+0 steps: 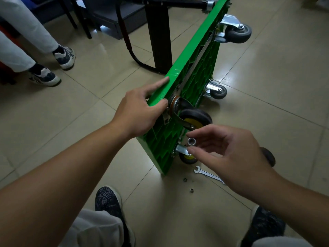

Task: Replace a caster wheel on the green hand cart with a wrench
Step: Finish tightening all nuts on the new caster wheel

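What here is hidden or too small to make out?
Head view:
Far end of wrench: behind the right hand.
Bolts of caster: partly behind the left hand, dark.
Threads of nut, pinched by right hand: too small.
The floor bits: too small to identify.
The dark round thing: mostly behind right wrist.
Far end of cart: cut off by top edge.

Left hand [137,113]: bare, worn with nothing.
Right hand [231,154]: bare likewise.
Left forearm [62,175]: uncovered from the wrist to the picture's edge.
Right forearm [293,193]: uncovered in the same way.
Trousers [94,227]: loose, pale grey-white cloth, softly creased, seen at both knees.
Left shoe [108,202]: dark navy-black knit upper with a fine pale web pattern, a rounded toe and a thin whitish sole edge.
Right shoe [267,227]: the same dark patterned knit, with a whitish rim along its inner side.
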